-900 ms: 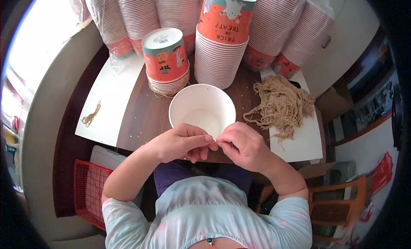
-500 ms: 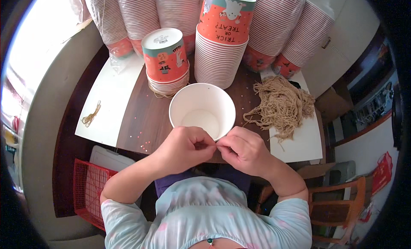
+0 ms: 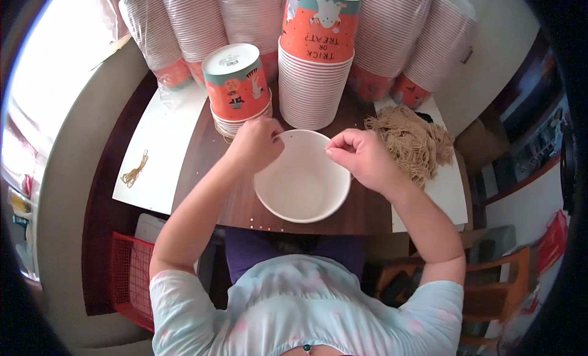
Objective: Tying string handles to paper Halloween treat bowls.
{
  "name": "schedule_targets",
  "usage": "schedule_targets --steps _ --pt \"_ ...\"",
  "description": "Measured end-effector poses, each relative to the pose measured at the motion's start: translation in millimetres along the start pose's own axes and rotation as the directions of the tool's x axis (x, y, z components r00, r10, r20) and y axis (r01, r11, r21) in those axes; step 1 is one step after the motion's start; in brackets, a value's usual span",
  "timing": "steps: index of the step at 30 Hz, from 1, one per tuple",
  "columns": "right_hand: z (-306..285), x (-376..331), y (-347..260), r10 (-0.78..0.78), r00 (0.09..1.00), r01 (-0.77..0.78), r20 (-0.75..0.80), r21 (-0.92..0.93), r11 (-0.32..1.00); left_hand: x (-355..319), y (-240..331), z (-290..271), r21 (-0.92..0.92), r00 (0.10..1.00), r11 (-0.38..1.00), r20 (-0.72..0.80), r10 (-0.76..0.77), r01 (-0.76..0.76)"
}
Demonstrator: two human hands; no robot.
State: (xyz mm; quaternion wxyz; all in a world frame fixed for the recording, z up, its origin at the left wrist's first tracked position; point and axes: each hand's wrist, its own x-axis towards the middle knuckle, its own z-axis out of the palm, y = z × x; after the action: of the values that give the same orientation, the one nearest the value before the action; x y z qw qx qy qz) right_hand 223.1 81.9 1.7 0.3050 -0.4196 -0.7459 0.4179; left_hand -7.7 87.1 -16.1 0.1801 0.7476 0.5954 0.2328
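Observation:
An open white paper bucket (image 3: 302, 187) stands in front of me near the table's front edge, its inside facing up. My left hand (image 3: 258, 143) is at its far left rim, fingers curled; what they hold, if anything, is hidden. On the far right side of the rim, my right hand (image 3: 362, 159) has thumb and forefinger brought together, and I cannot make out anything between them. A small dark spot, perhaps a hole, shows near the far rim between the hands. Just behind my left hand sits a short upside-down stack of orange-and-teal buckets (image 3: 236, 96) with cord around its base.
A tall upside-down bucket stack (image 3: 315, 89) stands behind the bucket. Plastic-wrapped bucket stacks (image 3: 389, 37) line the back. A heap of tan cords (image 3: 413, 142) lies at right, a small cord bundle (image 3: 135, 170) at left. Below left is a red basket (image 3: 131, 276); a wooden chair (image 3: 496, 288) stands right.
Both hands have moved from the bucket's near rim, where they met, to its far rim, now apart. The bucket sits slightly closer to me and to the right.

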Motion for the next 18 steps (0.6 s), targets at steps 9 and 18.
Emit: schedule_targets --steps 9,18 --pt "47.3 11.2 -4.4 0.130 0.958 -0.110 0.254 -0.092 0.990 -92.6 10.1 29.1 -0.649 0.957 0.739 -0.058 -0.286 0.181" --pt "66.2 13.2 5.5 0.031 0.984 -0.011 0.176 -0.116 0.993 -92.2 5.8 23.6 -0.696 0.947 0.662 0.082 -0.311 0.278"
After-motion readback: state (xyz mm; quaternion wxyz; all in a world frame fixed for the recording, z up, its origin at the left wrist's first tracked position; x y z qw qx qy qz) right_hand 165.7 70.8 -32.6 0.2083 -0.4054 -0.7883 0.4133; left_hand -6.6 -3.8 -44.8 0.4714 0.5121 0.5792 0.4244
